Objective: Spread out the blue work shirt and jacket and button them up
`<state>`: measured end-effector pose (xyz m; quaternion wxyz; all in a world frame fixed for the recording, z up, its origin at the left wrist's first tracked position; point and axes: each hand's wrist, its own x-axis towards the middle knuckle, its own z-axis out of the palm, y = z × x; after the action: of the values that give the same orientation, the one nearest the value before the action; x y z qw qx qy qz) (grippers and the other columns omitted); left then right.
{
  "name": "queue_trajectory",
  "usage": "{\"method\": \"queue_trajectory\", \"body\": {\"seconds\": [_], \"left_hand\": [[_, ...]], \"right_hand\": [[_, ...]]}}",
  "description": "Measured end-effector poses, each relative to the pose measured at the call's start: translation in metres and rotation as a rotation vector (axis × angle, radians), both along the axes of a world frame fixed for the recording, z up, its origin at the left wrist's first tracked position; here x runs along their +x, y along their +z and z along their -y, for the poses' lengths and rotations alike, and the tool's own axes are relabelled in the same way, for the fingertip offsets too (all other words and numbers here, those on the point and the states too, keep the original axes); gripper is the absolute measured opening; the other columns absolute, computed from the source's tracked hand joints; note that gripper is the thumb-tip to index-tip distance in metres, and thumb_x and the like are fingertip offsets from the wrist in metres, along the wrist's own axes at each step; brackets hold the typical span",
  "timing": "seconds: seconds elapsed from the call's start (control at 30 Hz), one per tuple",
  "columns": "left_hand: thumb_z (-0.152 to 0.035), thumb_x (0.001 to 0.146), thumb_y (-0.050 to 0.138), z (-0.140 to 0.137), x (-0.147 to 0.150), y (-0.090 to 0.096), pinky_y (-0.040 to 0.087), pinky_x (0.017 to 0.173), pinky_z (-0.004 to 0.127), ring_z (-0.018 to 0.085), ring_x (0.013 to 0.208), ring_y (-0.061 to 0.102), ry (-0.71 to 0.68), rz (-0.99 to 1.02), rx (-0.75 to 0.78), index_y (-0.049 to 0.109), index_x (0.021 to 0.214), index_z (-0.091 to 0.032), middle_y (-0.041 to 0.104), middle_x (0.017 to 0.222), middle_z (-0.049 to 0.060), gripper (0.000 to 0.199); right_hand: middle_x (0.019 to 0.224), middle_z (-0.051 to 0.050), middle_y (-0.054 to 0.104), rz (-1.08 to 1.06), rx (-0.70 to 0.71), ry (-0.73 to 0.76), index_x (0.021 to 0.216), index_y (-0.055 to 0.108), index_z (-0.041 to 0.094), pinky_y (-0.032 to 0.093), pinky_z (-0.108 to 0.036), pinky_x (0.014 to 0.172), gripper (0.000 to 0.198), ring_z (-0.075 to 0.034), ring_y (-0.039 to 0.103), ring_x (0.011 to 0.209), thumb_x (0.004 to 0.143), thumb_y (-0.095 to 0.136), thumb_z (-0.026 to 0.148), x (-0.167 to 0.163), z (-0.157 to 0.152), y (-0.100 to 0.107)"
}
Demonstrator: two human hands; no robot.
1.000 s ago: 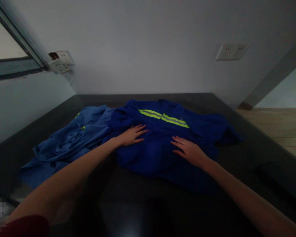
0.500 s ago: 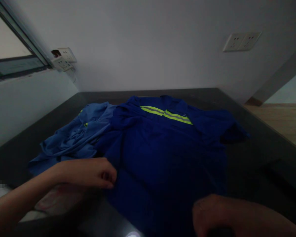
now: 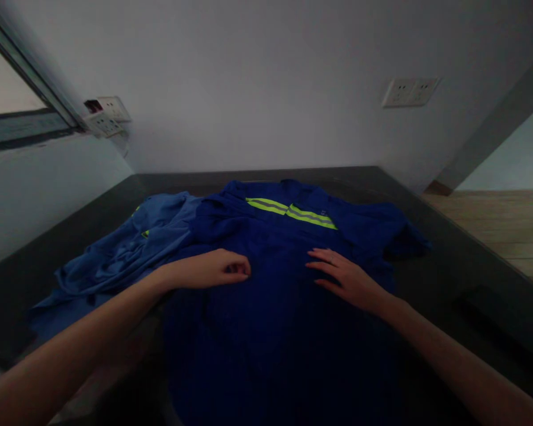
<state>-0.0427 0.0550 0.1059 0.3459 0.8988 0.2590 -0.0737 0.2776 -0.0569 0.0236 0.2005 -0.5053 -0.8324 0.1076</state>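
A dark blue work shirt (image 3: 266,331) lies spread out, its collar toward the wall and a yellow-and-grey reflective band (image 3: 311,218) across the chest. Over its middle, slightly left, is my left hand (image 3: 224,268), with thumb and fingers curled together; whether any cloth is pinched in them cannot be made out. My right hand (image 3: 344,278) is open over the right half of the shirt, palm down, fingers spread, and appears to rest on the fabric. To the left, a lighter blue garment (image 3: 160,228) with small yellow patches lies crumpled against the shirt's sleeve.
Both garments are on a dark tabletop (image 3: 359,175) that meets a pale wall (image 3: 249,89). Wall sockets (image 3: 411,93) are at right, and more sockets (image 3: 104,121) hang by the window at left. A dark flat object (image 3: 501,319) lies at the right.
Both hands have moved from the near part of the shirt up to its middle. The right hand now shows spread fingers. The view has shifted slightly.
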Motion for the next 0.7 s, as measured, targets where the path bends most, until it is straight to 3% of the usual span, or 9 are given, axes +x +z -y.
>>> {"method": "queue_trajectory", "body": {"seconds": [0.07, 0.17, 0.27, 0.37, 0.53, 0.7], "left_hand": [[-0.032, 0.089, 0.050, -0.023, 0.027, -0.016, 0.045, 0.079, 0.021, 0.014, 0.089, 0.062, 0.034, 0.135, 0.080, 0.065, 0.102, -0.021, 0.068, 0.099, 0.001, 0.023], [-0.023, 0.087, 0.051, -0.059, 0.076, -0.041, 0.046, 0.087, 0.023, 0.015, 0.095, 0.062, 0.194, 0.284, 0.194, 0.062, 0.106, -0.015, 0.067, 0.105, 0.005, 0.023], [-0.016, 0.084, 0.051, -0.090, 0.123, -0.062, 0.045, 0.091, 0.025, 0.016, 0.101, 0.061, 0.405, 0.261, 0.377, 0.061, 0.109, -0.013, 0.065, 0.112, 0.009, 0.026], [-0.023, 0.086, 0.051, -0.108, 0.153, -0.077, 0.046, 0.091, 0.031, 0.023, 0.105, 0.061, 0.518, 0.208, 0.434, 0.060, 0.111, -0.010, 0.063, 0.114, 0.016, 0.029], [-0.040, 0.082, 0.057, -0.112, 0.161, -0.092, 0.049, 0.077, 0.032, 0.027, 0.095, 0.065, 0.584, 0.095, 0.381, 0.062, 0.104, -0.015, 0.069, 0.101, 0.014, 0.034], [-0.039, 0.084, 0.056, -0.104, 0.151, -0.096, 0.048, 0.077, 0.032, 0.026, 0.095, 0.065, 0.546, 0.103, 0.371, 0.060, 0.103, -0.019, 0.068, 0.102, 0.010, 0.028]], "right_hand": [[0.147, -0.007, 0.040, 0.075, 0.027, -0.021, 0.134, 0.050, 0.027, 0.021, -0.055, 0.114, 0.044, -0.026, 0.031, 0.138, 0.093, 0.047, 0.042, 0.002, -0.013, -0.011], [0.151, -0.007, 0.033, 0.144, -0.032, -0.055, 0.141, 0.039, 0.029, 0.017, -0.061, 0.112, 0.054, -0.029, 0.021, 0.142, 0.092, 0.042, 0.051, -0.001, -0.022, -0.021], [0.151, -0.006, 0.032, 0.177, -0.099, -0.048, 0.143, 0.037, 0.033, 0.015, -0.063, 0.111, 0.056, -0.030, 0.019, 0.142, 0.092, 0.039, 0.057, -0.009, -0.017, -0.022], [0.152, -0.006, 0.030, 0.183, -0.149, -0.024, 0.143, 0.036, 0.034, 0.014, -0.064, 0.110, 0.058, -0.032, 0.019, 0.141, 0.091, 0.039, 0.059, -0.019, -0.007, -0.015], [0.152, -0.007, 0.029, 0.155, -0.230, -0.009, 0.141, 0.038, 0.036, 0.011, -0.068, 0.108, 0.059, -0.035, 0.017, 0.141, 0.088, 0.042, 0.061, -0.032, 0.002, 0.001], [0.153, -0.009, 0.025, 0.120, -0.346, 0.031, 0.142, 0.036, 0.037, 0.009, -0.073, 0.105, 0.068, -0.039, 0.015, 0.141, 0.082, 0.047, 0.068, -0.044, 0.010, 0.006]]}}
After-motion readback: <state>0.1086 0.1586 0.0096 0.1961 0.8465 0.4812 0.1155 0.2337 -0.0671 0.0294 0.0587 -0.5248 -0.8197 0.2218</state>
